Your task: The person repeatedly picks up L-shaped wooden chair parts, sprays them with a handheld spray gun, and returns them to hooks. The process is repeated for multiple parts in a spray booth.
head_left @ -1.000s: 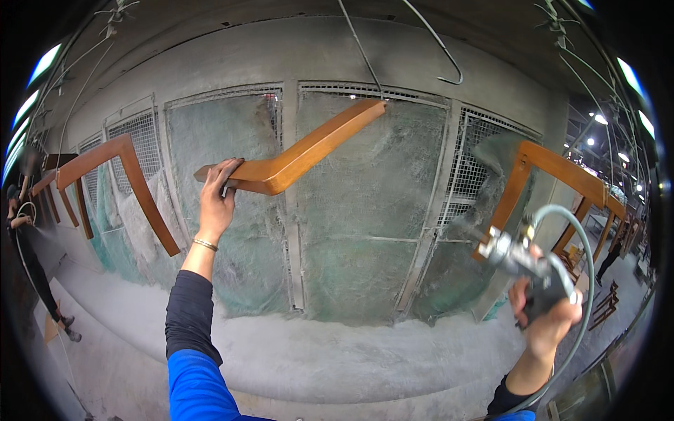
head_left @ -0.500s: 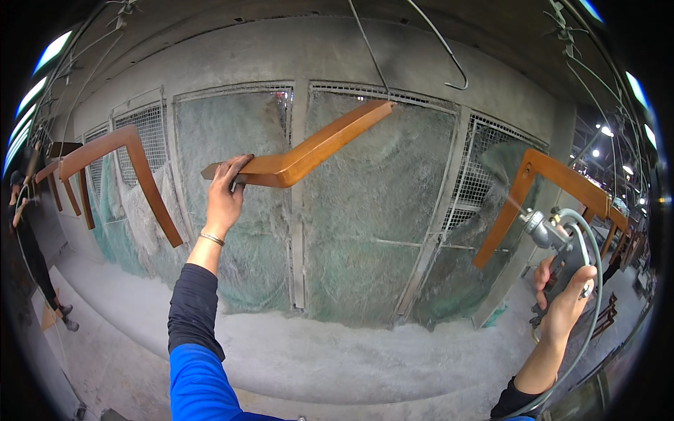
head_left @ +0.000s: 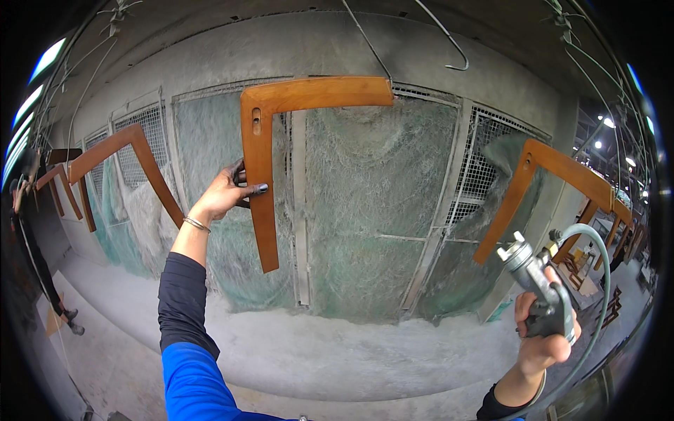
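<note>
An L-shaped brown wooden furniture frame (head_left: 323, 93) hangs by its right end from a thin wire hook, its broad face toward me and its leg pointing down. My left hand (head_left: 226, 191), fingertips dark-stained, is closed on that leg about halfway down, thumb across the front and fingers behind. At the right, my right hand (head_left: 542, 351) grips a metal spray gun (head_left: 539, 281) by its handle, the nozzle tilted up and to the left. A grey hose (head_left: 605, 281) curves from the gun down along my forearm. No mist shows at the nozzle.
Similar wooden frames hang at the left (head_left: 105, 151) and right (head_left: 569, 165). Behind, a wall of fibrous filter panels (head_left: 365, 210) is coated in pale dust. An unused wire hook (head_left: 456, 67) dangles above. Another person (head_left: 35, 252) stands at the far left.
The wooden frame has turned so its leg now hangs down facing me. My left hand has shifted its hold on it. My right hand has tilted the spray gun; its mist has gone.
</note>
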Motion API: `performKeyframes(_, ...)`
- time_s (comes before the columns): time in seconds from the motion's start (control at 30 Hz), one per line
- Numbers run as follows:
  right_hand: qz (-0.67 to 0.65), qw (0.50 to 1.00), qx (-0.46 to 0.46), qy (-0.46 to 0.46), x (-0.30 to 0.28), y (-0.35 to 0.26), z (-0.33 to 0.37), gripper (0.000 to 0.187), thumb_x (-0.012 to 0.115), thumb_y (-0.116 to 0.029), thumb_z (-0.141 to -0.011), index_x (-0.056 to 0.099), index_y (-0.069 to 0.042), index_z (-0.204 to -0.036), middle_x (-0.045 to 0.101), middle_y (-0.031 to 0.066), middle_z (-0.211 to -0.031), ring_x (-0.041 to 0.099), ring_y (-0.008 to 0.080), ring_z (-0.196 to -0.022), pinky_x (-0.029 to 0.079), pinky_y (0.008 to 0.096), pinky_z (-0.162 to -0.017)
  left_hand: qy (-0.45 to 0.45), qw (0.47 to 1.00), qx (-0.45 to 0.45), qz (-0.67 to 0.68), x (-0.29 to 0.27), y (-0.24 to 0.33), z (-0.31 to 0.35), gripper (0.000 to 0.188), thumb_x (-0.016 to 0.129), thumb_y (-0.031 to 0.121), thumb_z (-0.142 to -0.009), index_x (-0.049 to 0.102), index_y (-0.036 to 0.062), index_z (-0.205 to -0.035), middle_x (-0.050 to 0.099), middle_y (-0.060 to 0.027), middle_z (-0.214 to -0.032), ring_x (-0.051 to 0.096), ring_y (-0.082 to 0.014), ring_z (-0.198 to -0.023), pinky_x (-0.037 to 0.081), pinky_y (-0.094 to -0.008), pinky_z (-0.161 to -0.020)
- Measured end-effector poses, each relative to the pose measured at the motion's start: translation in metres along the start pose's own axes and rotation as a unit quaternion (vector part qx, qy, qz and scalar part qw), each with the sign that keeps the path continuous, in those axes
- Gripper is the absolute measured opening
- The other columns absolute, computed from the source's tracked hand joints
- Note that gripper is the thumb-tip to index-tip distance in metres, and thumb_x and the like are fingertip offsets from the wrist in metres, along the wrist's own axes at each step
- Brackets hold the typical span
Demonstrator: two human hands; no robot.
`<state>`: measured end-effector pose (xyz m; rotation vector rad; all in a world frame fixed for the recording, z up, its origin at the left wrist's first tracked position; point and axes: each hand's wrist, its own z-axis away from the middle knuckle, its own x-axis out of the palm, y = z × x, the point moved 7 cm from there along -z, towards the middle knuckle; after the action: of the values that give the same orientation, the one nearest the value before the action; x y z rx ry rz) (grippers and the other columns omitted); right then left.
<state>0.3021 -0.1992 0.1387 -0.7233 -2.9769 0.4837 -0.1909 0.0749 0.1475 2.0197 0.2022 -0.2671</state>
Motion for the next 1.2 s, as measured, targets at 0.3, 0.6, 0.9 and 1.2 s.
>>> performKeyframes(0.3,0.062,0.997,-0.018,-0.044,0.036,0.009,-0.012,0.094,0.042,-0.076,-0.096,0.058,0.009,-0.135,0.055,0.0031,-0.061,0.041,0.0051,-0.046,0.029,0.0218,-0.045,0.004,1.000,0.011,-0.006,-0.011,-0.012,-0.008,0.071,0.075,0.002,-0.090,0.040,0.0034,-0.153,0.069,-0.0090,-0.125,0.064,-0.0161,-0.115,0.056,-0.0331,-0.098)
performKeyframes(0.6,0.080,0.997,0.001,0.022,0.042,0.015,-0.018,0.092,0.046,-0.075,-0.095,0.061,0.010,-0.129,0.059,0.0062,-0.073,0.048,0.0063,-0.054,0.031,0.0205,-0.045,0.006,0.999,0.003,-0.033,-0.025,-0.021,-0.013,0.074,0.077,0.006,-0.089,0.039,-0.0015,-0.151,0.067,-0.0121,-0.128,0.066,-0.0183,-0.113,0.060,-0.0326,-0.092)
performKeyframes(0.9,-0.048,0.969,-0.162,-0.180,0.111,-0.041,-0.012,0.104,0.045,-0.086,-0.085,0.064,0.006,-0.130,0.059,0.0069,-0.062,0.048,0.0093,-0.047,0.034,0.0230,-0.045,-0.042,0.980,0.044,0.189,-0.010,-0.058,-0.015,0.079,0.033,0.067,-0.103,0.046,0.0030,-0.148,0.062,-0.0167,-0.139,0.058,-0.0322,-0.128,0.041,-0.0460,-0.111)
performKeyframes(1.2,-0.049,0.984,-0.136,-0.104,0.083,-0.039,-0.011,0.103,0.045,-0.084,-0.088,0.062,0.009,-0.129,0.055,0.0039,-0.061,0.045,0.0100,-0.045,0.036,0.0248,-0.047,-0.055,0.955,0.040,0.289,0.015,-0.043,0.008,0.065,0.035,0.055,-0.108,0.051,0.0026,-0.144,0.062,-0.0142,-0.140,0.061,-0.0279,-0.126,0.046,-0.0399,-0.108)
